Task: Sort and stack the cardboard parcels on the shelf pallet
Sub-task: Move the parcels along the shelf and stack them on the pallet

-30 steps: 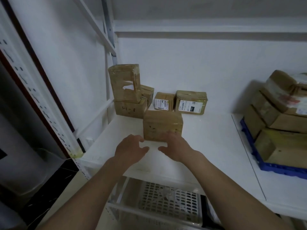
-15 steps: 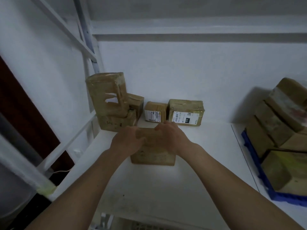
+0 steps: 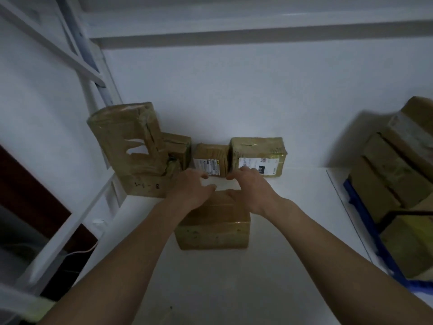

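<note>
A taped cardboard parcel (image 3: 212,227) lies on the white shelf (image 3: 293,219) in the middle. Both my hands reach over its far top edge: my left hand (image 3: 191,187) and my right hand (image 3: 251,187), fingers loosely bent, holding nothing. Their fingertips are close to a small labelled parcel (image 3: 210,160) against the back wall. Beside it stands a wider labelled parcel (image 3: 257,156). At the back left a tall torn parcel (image 3: 126,139) sits on a flat parcel (image 3: 145,186), with another small parcel (image 3: 179,146) behind.
A blue pallet (image 3: 365,224) at the right carries several stacked cardboard parcels (image 3: 398,170). White rack uprights and a diagonal brace (image 3: 89,73) close off the left side. The white wall stands right behind the back row.
My hands moved forward from the near edge of the middle parcel, over its top, toward the small labelled parcel at the back. The camera also moved closer to the shelf.
</note>
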### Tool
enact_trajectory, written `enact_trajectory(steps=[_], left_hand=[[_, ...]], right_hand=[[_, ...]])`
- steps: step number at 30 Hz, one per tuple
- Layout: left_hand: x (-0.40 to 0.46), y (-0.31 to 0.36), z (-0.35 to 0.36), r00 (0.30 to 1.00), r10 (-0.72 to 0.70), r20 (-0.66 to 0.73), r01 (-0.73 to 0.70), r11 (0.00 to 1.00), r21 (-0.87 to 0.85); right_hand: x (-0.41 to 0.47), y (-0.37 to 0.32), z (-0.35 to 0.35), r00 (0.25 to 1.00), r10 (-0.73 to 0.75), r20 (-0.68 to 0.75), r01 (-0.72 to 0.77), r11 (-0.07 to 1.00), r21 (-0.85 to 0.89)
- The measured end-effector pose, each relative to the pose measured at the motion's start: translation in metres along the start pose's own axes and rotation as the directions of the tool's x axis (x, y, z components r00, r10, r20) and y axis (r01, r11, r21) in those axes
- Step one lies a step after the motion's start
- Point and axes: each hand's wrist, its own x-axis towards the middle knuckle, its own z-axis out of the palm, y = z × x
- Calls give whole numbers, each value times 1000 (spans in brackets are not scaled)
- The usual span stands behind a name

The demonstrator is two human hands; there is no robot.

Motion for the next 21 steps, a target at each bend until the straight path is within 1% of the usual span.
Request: enact_trajectory(steps=[3,4,6,7,9,10,12,13,15,17,19,21], left_hand=[[13,-13,-7,1000,-9,16,10,998,-59],[16,-21,-13,1000,-17,1,17,996,-89],[20,-41,-28,995,-66,-70,52,982,-180],[21,-53,-37,985,-118,-126,87,970,-227],[24,-78,-55,934,-237,-267,140,931,-337],[26,-88,-64,902,-274,-334,140,917,-374],[35,-108,-81,851,-330,-409,148,897,-416],[40,-118,-88,831,-384,-403,171,865,-472],[50,-135,-99,834,-473,-284,226,762,-607],[58,-150,-101,860,-479,-177,246,692,-678],[66,-162,-98,873,-474,-114,246,630,-736],[72,-169,-93,893,-446,-55,232,563,-793]], right_hand=[[19,-10,3,1000,-11,5,11,1000,-5],[27,-17,4,1000,-22,14,22,1000,-6],[44,-35,8,998,-47,41,46,999,17],[53,-44,9,996,-67,54,65,997,39],[73,-65,15,991,-103,90,94,991,98],[83,-75,18,988,-112,110,96,986,137],[102,-94,24,981,-109,161,71,972,225],[110,-102,27,977,-105,184,53,963,266],[124,-116,36,974,-97,205,26,946,323],[134,-128,42,972,-67,225,-25,923,384],[144,-137,50,965,-87,248,-50,866,497],[150,-141,56,960,-95,263,-71,826,559]])
